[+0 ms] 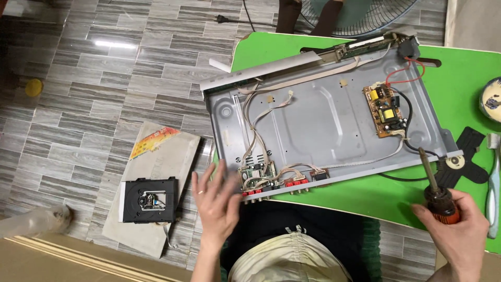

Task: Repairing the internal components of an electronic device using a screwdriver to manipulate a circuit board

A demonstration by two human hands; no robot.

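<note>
The right hand (459,230) has its fingers curled tight around a screwdriver (436,190) with a dark and orange handle, at the near right edge of the green worktop (459,78), and the tip points up at the grey metal tray (323,115). The left hand (216,201) is flat with fingers spread wide, holding nothing, just by the tray's near left corner where a small board (258,175) and wires sit. A brown board (385,110) sits far right in the tray; its middle is bare, and a black disc drive (147,200) lies on the floor.
</note>
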